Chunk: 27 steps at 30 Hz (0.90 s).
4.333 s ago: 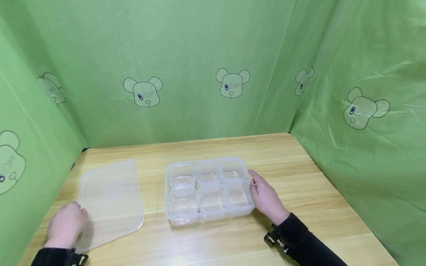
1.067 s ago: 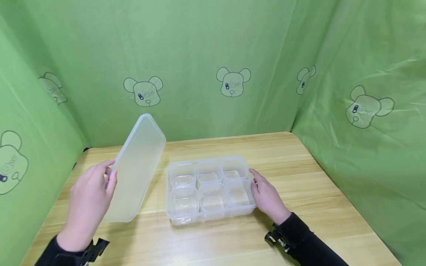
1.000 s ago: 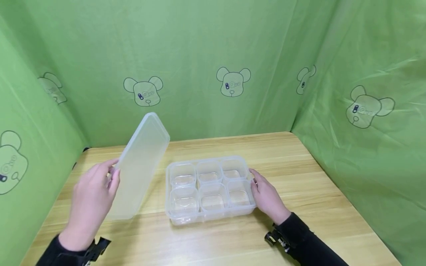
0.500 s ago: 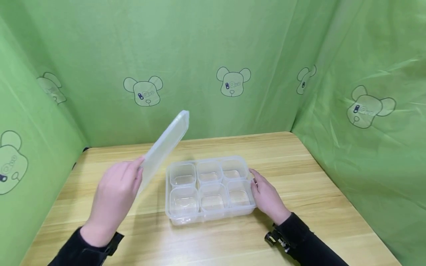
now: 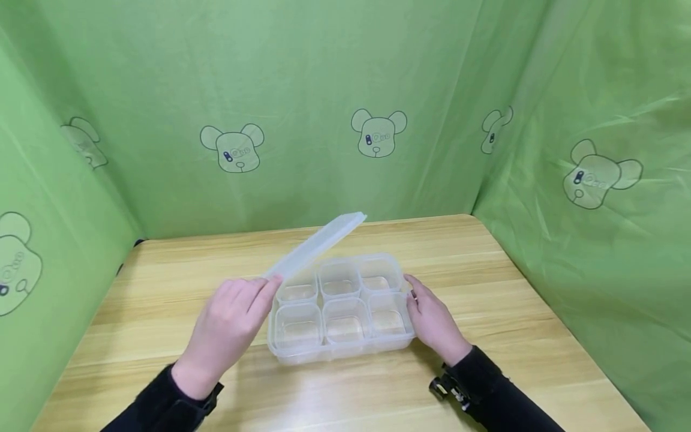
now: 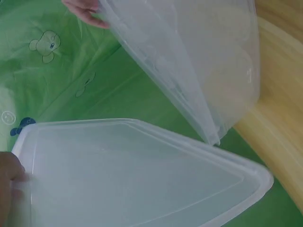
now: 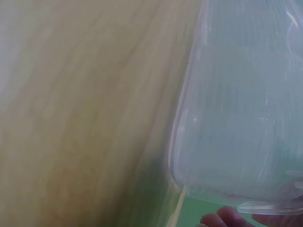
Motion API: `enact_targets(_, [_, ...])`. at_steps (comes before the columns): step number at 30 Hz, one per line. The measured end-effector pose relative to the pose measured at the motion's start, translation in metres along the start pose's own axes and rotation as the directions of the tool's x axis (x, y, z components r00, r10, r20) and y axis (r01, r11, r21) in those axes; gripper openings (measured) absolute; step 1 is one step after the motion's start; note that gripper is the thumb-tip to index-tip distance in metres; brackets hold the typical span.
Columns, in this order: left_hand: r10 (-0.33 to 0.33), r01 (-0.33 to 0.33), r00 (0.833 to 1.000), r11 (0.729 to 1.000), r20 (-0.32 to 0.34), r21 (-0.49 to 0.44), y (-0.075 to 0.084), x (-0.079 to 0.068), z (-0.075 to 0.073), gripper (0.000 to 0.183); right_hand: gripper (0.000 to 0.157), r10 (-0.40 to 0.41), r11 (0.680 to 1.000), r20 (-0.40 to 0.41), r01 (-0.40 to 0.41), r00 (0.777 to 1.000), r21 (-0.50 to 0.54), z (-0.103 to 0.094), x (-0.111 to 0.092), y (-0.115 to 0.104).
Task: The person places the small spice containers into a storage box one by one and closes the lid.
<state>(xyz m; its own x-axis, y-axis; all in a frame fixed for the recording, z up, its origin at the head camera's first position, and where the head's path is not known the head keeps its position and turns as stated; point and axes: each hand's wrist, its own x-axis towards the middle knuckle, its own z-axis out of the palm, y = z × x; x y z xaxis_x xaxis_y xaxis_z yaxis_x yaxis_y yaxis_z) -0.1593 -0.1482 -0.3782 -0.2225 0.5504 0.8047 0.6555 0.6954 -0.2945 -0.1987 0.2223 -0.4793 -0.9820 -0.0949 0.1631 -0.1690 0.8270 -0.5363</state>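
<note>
Pinching the tilted lid [image 5: 318, 243], the left hand [image 5: 229, 327] hung out left of centre. Right hand [image 5: 436, 319] gripped the box [image 5: 351, 349] by its right end.

The left arm, in a black sleeve [image 5: 162, 403], reaches in from the lower left, bare from the wrist up. The left hand [image 5: 224, 329] shows its back, its grip a pinch, with the fingers bent and the hand slanting up to the right. The right arm, in another black sleeve [image 5: 507, 393], comes from the lower right. The right hand [image 5: 435, 319] angles up to the left, back outward, thumb and index finger spread apart, its grip curved. In the right wrist view, only fingertips show at the bottom edge.
</note>
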Motion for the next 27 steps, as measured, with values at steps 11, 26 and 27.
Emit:
enact_targets(11, [0.153,-0.149,0.986,0.987,0.06,-0.06,0.011,-0.007,0.018,0.03,0.05,0.012,1.0,0.012,-0.012,1.0,0.002,-0.001,0.001,-0.001])
enact_targets(26, [0.308,-0.297,0.948,0.946,0.076,-0.129,0.032,-0.029,0.044,0.035,0.049,0.013,1.0,0.015,-0.012,1.0,-0.013,-0.001,0.001,0.0])
enact_targets(27, [0.308,-0.297,0.949,0.945,0.066,-0.136,0.033,-0.03,0.046,0.034,0.049,0.018,1.0,0.017,-0.018,1.0,-0.012,-0.001,0.001,0.0])
